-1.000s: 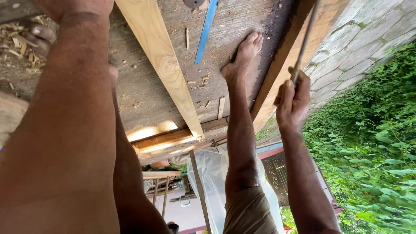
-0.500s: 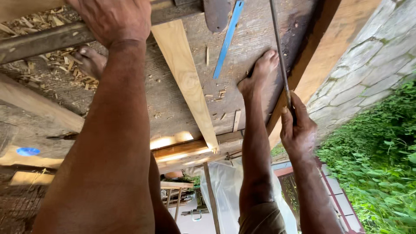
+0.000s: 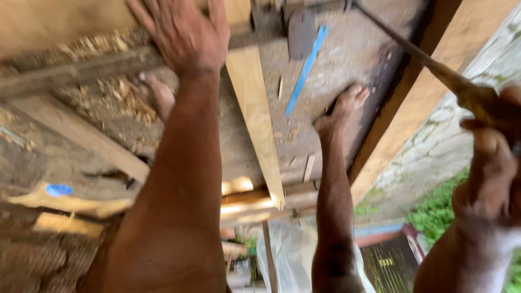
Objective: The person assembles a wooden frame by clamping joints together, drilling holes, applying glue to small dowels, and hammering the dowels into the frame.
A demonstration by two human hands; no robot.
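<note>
Left hand (image 3: 182, 35) spread flat, palm down, fingers splayed, pressing on the pale plank (image 3: 254, 108) where it crosses a dark wooden beam (image 3: 81, 70). Right hand (image 3: 491, 163) with grip closed tight around the wooden handle of a long saw (image 3: 412, 51), blurred, blade slanting up toward the plank's top end. Bare feet (image 3: 342, 111) on the gritty floor (image 3: 336, 59), either side of the plank. Blue strip (image 3: 305, 68) lying just beside the plank. Wood shavings (image 3: 116, 100) heaped near the left foot.

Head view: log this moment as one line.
left hand: flat on pale plank | right hand: gripping saw handle | feet: bare on floor | wood shavings: near plank
</note>
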